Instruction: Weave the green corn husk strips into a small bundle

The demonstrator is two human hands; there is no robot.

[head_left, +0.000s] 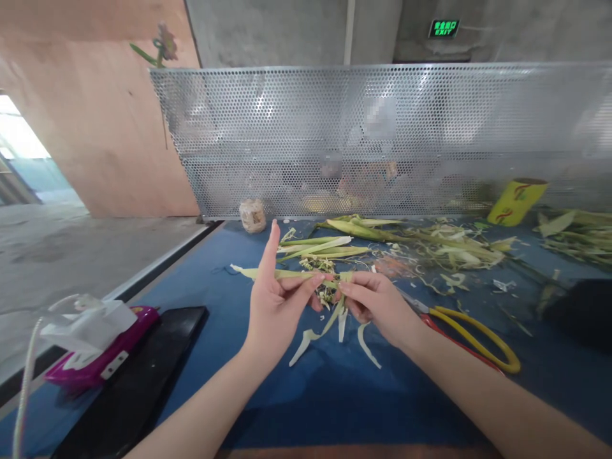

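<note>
Both my hands meet over the blue table, working at a pale green leaf strip. My left hand pinches the strip between thumb and fingers, its index finger pointing up. The strip's free end sticks out to the left. Close beside it, my right hand is closed on the strip's other end, fingertips nearly touching the left ones. Narrow leaf pieces hang or lie below the hands; which, I cannot tell. Behind the hands lie a small pile of curled plant bits and several longer leaf strips.
Scissors with yellow and red handles lie by my right forearm. A purple power strip and a black phone-like slab are at left. Leaf heaps, a yellow can and a roll of twine stand before a perforated metal screen.
</note>
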